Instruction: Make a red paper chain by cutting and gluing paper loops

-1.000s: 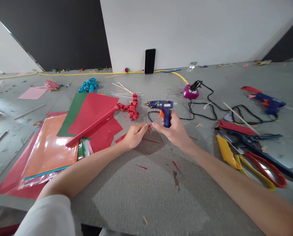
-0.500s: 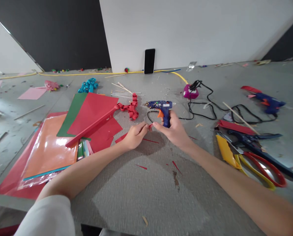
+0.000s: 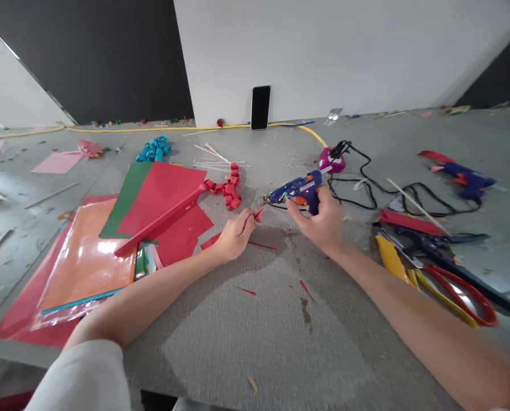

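A small red paper strip [image 3: 259, 214] is pinched between the fingers of my left hand [image 3: 237, 233]. My right hand [image 3: 322, 220] is wrapped round the handle of a blue hot glue gun [image 3: 295, 189], whose nozzle points left and slightly down, close to the strip. Whether the nozzle touches the paper I cannot tell. Just beyond my left hand lies a red paper chain [image 3: 231, 188]. Sheets of red paper [image 3: 165, 194] and a long folded red strip [image 3: 152, 227] are left of my left hand.
Scissors with red handles [image 3: 473, 294], a yellow cutter-like tool [image 3: 394, 262] and a second glue gun [image 3: 466, 180] lie at right. A purple power socket [image 3: 332, 161] with black cords sits behind. A phone [image 3: 260, 107] leans on the wall. A blue paper chain [image 3: 154, 149] lies back left.
My right hand has moved right, away from the left fingers, and tilted the glue gun so its nozzle dips toward the red strip. My left hand stays nearly in place.
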Demonstrator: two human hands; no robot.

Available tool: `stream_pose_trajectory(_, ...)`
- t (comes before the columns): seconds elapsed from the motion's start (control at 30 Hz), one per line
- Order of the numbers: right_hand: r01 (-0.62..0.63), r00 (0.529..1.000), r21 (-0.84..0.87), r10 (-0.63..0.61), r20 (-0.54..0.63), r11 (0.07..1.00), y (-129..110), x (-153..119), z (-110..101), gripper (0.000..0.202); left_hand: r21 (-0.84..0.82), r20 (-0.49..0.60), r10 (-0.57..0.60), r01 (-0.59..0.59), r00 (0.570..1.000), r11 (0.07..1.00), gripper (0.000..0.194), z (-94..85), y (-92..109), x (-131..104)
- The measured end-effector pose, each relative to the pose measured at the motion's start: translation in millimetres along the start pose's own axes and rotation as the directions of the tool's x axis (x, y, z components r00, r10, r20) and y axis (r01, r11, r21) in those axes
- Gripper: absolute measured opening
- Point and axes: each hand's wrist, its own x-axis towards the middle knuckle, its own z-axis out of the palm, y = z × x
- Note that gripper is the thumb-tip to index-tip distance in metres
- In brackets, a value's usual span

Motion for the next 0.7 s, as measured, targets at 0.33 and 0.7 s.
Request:
stream_pose_trajectory(0.33, 0.116, 0.993, -0.099, -0.112, 0.044, 0.988, 22.2, 1.2, 0.0, 0.032, 0.055, -0.018, -0.005, 0.006, 1.000, 0.998, 0.029, 0.8, -1.8, 0.7)
stream_pose_trajectory(0.7, 0.160, 0.984, -0.098, -0.151, 0.093, 0.982, 24.9, 7.5, -6.3, 0.025, 0.081, -0.023, 0.012, -0.010, 1.000, 0.997, 0.029, 0.9, -1.5, 1.3)
